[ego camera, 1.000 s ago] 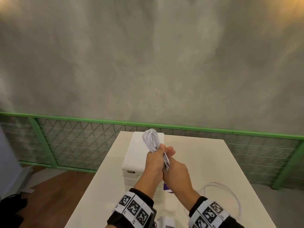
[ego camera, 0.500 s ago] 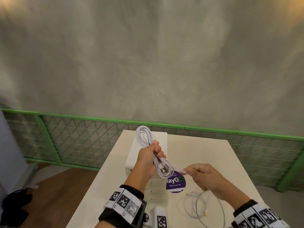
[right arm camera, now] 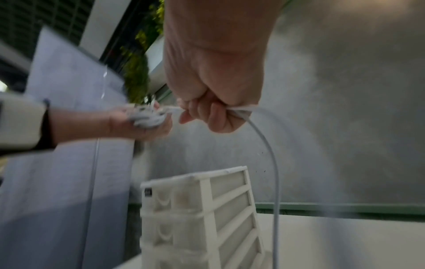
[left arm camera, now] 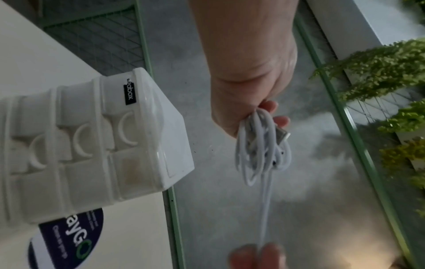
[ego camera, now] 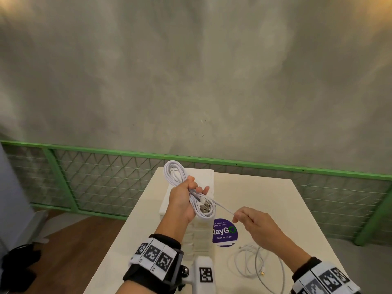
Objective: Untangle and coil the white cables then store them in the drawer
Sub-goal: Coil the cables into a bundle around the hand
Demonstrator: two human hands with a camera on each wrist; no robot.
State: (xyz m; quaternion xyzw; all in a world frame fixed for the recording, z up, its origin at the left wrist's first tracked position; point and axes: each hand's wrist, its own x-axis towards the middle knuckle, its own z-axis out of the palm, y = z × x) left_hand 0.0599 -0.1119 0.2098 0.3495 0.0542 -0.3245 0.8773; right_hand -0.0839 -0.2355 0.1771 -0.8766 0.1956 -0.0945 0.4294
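Grey wall (ego camera: 191,71), green mesh railing (ego camera: 95,179)

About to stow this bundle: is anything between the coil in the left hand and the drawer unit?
Nothing stands between them. The coil in the left hand hangs above the drawer unit, but its drawers look closed, and the right hand pinches a strand running from the coil.

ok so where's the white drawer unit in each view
Head: white drawer unit stands at centre, on the table behind the left hand.
Left wrist: fills the left side.
Right wrist: bottom centre.
Shared landmark: the cable bundle gripped by the left hand shows in all three.
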